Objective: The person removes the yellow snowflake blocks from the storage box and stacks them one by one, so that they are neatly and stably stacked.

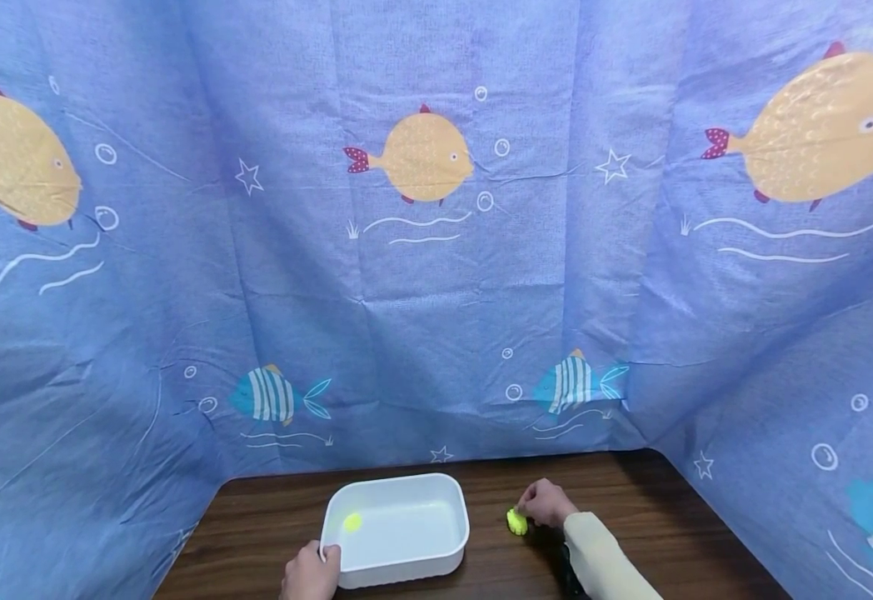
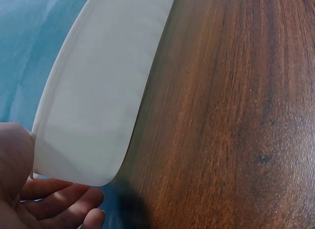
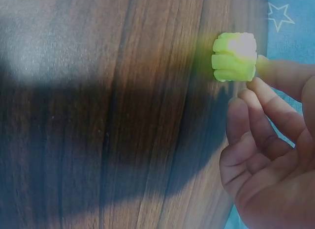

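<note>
At the near left corner of a white plastic basin (image 1: pixel 406 573), my left hand (image 1: pixel 311 573) grips the rim. The left wrist view shows the thumb at the rim and the other fingers along the outside of the basin wall (image 2: pixel 93 106). To the right of the basin, my right hand (image 1: pixel 549 502) pinches a small yellow-green ridged piece (image 1: pixel 516 522) by its edge. Thumb and forefinger meet at one side of this ridged piece (image 3: pixel 234 57) in the right wrist view, while the other fingers are bent. Inside the basin, toward its left end, lies a round yellow piece (image 1: pixel 352 522).
The basin and the hands are over a dark wood-grain table (image 1: pixel 676 517). A blue fish-print curtain (image 1: pixel 421 333) encloses the table at the back and on both sides. A light sleeve (image 1: pixel 605 554) covers the right forearm, with something black beneath it.
</note>
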### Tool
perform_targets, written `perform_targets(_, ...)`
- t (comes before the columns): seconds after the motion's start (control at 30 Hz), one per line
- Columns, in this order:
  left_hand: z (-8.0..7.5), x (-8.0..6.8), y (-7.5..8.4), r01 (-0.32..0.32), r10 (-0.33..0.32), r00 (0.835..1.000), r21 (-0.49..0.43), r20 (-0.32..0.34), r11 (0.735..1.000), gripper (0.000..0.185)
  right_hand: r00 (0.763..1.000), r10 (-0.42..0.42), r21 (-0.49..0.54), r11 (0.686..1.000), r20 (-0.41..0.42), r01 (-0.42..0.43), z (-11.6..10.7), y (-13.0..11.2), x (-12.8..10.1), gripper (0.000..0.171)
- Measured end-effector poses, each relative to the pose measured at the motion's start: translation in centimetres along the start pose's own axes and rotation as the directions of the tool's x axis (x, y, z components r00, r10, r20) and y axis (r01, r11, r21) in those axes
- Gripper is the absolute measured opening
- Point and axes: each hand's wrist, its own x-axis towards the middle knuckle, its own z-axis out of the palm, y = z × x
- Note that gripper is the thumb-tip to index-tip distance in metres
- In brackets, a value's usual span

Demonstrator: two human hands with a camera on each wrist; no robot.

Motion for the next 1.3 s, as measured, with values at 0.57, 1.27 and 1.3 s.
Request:
perform_targets(0.57, 0.0, 0.0, -0.1, -0.017, 0.017, 1.000, -0.006, 0.002, 1.000, 0.039, 1.000, 0.004, 0.014, 1.000, 0.009, -0.004, 0.3, 0.2, 0.0, 0.004)
perform_targets(1.27, -0.2, 0.1, -0.2, -0.024, 0.024, 0.999, -0.012, 0.024, 1.000, 0.039, 1.000, -0.018, 0.006, 1.000, -0.014, 0.018, 0.6, 0.8, -0.1, 0.007)
perform_targets(1.3, -0.2, 0.1, -0.2, -0.029, 0.029, 0.999, -0.012, 0.023, 1.000, 0.039, 1.000, -0.021, 0.007, 1.000, -0.015, 0.021, 0.6, 0.8, -0.1, 0.007)
